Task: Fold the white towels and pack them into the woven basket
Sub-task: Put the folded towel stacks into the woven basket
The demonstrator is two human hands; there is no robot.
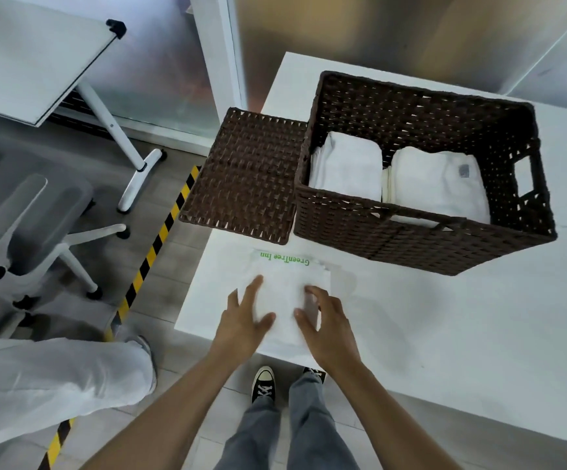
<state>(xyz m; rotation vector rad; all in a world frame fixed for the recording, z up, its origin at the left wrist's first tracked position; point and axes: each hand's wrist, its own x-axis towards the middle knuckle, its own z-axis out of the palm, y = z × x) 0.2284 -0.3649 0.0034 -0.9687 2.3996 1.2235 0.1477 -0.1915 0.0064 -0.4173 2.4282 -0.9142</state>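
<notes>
On the near left part of the white surface (pixel 445 334) lies one folded white towel (pixel 285 293), and green letters along its far edge read "GreenTree Inn", upside down from this view. Its long axis runs from the person toward the basket (pixel 411 239), and the lettered end points away from the person. The left hand (pixel 245 320) rests flat on the left side of the towel with fingers straight and spread, grasping nothing. The right hand (pixel 326 323) is on the right side of the towel; its fingers are bent over the towel's edge, and the thumb touches the cloth, so it seems to grip the fold. The dark brown woven basket stands farther on the surface, open. Inside it are two stacks of folded towels side by side, the left stack (pixel 346 167) and the right stack (pixel 438 184); the right one shows a small grey label, too small to read. One woven lid (pixel 248 174) lies flat just left of the basket, touching it and partly over the edge of the surface.
</notes>
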